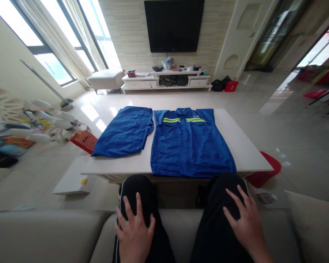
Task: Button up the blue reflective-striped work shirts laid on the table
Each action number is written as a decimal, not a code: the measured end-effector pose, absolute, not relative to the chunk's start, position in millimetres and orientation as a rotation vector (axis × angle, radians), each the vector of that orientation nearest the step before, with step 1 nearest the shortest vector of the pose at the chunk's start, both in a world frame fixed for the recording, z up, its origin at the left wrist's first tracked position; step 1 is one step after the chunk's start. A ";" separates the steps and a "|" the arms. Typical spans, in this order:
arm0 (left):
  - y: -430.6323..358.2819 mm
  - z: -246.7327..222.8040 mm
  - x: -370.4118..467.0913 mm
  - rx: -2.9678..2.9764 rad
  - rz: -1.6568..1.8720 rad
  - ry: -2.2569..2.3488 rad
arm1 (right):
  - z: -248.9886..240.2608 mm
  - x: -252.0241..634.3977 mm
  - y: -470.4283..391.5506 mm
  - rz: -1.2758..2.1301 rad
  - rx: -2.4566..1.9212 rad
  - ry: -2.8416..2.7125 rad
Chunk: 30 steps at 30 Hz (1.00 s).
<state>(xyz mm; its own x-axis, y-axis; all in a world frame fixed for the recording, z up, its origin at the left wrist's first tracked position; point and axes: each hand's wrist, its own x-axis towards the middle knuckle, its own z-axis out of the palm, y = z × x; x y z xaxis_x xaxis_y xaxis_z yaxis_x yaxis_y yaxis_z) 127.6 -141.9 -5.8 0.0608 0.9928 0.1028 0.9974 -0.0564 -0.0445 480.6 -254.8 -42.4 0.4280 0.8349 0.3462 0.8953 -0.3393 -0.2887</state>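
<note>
Here, boxy blue cloth jacket on smooth tabletop.

We are in a home's living room. Our sofa faces a big television (a low white cabinet stands beneath it), and curtains hang by tall windows.

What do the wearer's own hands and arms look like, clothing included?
The left hand and right hand are bare: no gloves, rings or watch visible. No sleeves show. Black cloth trousers with thin white side piping are worn.
</note>
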 end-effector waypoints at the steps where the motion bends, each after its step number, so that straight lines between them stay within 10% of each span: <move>1: -141.7 -6.3 127.6 -2.209 -0.067 -2.084 | -42.5 480.7 -254.8 -0.188 -2.251 -1.464; 30: -141.7 -3.8 128.1 -2.233 -0.103 -2.112 | -41.6 479.6 -254.2 -0.213 -2.253 -1.473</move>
